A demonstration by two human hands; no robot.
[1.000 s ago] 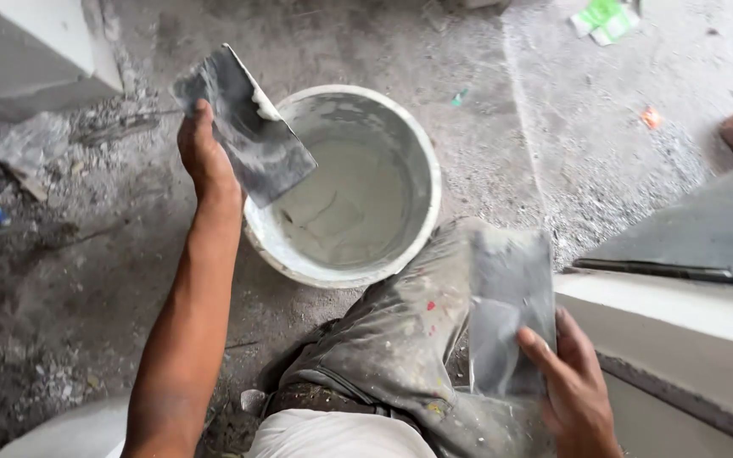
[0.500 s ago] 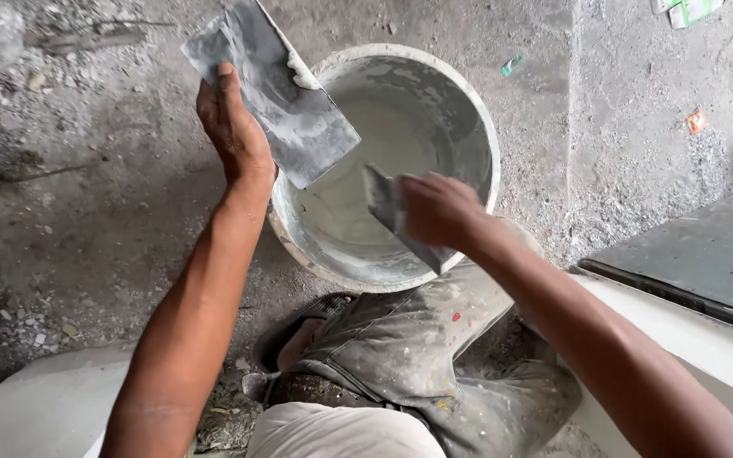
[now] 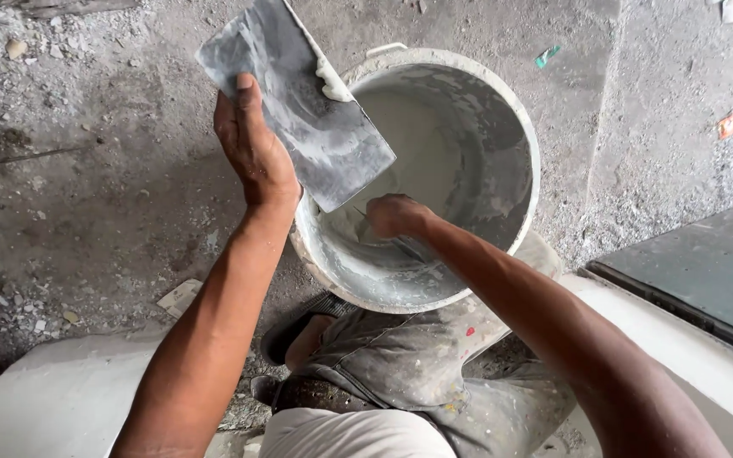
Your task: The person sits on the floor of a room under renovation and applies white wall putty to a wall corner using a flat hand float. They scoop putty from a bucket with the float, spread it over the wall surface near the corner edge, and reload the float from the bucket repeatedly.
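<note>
Left hand (image 3: 252, 148) holds trowel (image 3: 294, 102); right hand (image 3: 394, 215) inside bucket (image 3: 526, 144).

view: one, head-worn | facing: steeply down, floor (image 3: 86, 212) seen | range: close, bucket (image 3: 468, 110) and both forearms filling the frame | shared: nothing, as no second view is given

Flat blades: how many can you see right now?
2. One flat grey blade is held up in the left hand beside the bucket; a second, mostly hidden, is in the right hand inside it.
</note>
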